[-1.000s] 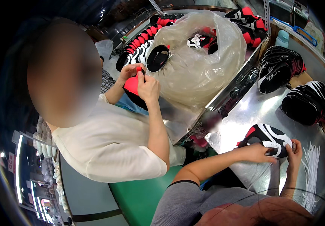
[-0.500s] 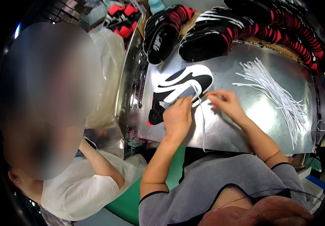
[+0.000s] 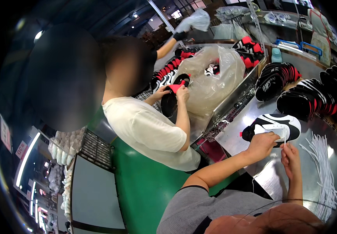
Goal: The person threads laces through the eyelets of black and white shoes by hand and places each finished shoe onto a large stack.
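A black-and-white shoe upper (image 3: 271, 121) lies on the metal worktable (image 3: 268, 181), its red tab pointing left. My left hand (image 3: 263, 146) is closed on its near edge, fingers bent over the opening. Just right of it, my right hand (image 3: 290, 155) pinches a white shoelace (image 3: 285, 137) that runs up to the eyelet area. The lace's exact path through the holes is too small to make out. To the right of my right hand lies a bundle of loose white shoelaces (image 3: 321, 167).
Stacked black, white and red uppers (image 3: 313, 99) line the table's far side, beside another stack (image 3: 274, 80). On the left, a co-worker in a white shirt (image 3: 149, 132) handles a black-and-red upper (image 3: 169, 102) near a large clear plastic bag (image 3: 211, 91).
The view has swung left, bringing in more of the co-worker, green floor and racks. My right hand has come closer beneath the upper and now pinches the lace.
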The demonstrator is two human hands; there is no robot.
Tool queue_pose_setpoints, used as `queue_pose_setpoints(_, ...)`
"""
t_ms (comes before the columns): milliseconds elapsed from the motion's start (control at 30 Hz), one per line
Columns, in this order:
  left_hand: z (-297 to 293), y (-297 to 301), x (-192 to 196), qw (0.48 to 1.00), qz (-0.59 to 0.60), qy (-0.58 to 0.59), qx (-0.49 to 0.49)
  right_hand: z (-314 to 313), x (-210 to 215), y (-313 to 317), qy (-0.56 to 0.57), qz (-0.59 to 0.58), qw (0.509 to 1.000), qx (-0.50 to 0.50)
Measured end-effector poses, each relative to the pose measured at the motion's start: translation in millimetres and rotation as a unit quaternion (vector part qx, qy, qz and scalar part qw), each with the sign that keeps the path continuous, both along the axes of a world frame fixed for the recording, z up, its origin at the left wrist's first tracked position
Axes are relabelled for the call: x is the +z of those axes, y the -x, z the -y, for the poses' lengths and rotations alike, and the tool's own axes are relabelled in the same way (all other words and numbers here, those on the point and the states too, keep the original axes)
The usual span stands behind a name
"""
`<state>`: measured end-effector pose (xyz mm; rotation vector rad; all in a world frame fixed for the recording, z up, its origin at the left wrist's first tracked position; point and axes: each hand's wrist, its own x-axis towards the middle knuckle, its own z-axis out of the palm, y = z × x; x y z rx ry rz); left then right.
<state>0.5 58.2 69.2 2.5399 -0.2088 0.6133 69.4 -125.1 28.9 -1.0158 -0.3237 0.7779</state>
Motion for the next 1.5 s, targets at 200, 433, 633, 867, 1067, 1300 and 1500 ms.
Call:
queue_pose_setpoints(200,-5.7,-2.4,20.1,0.997,-0.004,0.078,0.024,44.3,-24.2,40.5,0.133,0.112,0.981,0.086)
queue_pose_setpoints(433,-46.8,-6.9,34.3,0.995,0.009,0.082,0.053,70.6,-16.0,82.3,0.323,0.243,0.89,0.214)
queue_pose_setpoints(633,-37.3,-30.3,59.7,0.995,-0.019,0.095,-0.023,102.6,-1.3,45.6,0.153,0.139,0.978,0.016)
queue_pose_setpoints(867,0.8,-17.6,-62.8,0.943,-0.315,0.076,-0.077,44.5,-9.6,8.1,0.164,0.244,0.937,-0.187)
queue_pose_setpoints(1067,-11.6,-22.4,-45.9,0.927,-0.331,0.112,-0.134,13.5,-21.8,-8.9,0.18,0.194,0.947,-0.18)
queue_pose_setpoints(1300,2.8,-29.5,-23.9,0.965,-0.234,-0.024,-0.115,-3.7,-30.5,-28.3,0.174,0.204,0.944,-0.192)
queue_pose_setpoints(1500,18.3,-46.2,-39.5,0.961,-0.255,-0.082,-0.064,-5.5,-58.9,-35.1,0.163,0.243,0.925,-0.241)
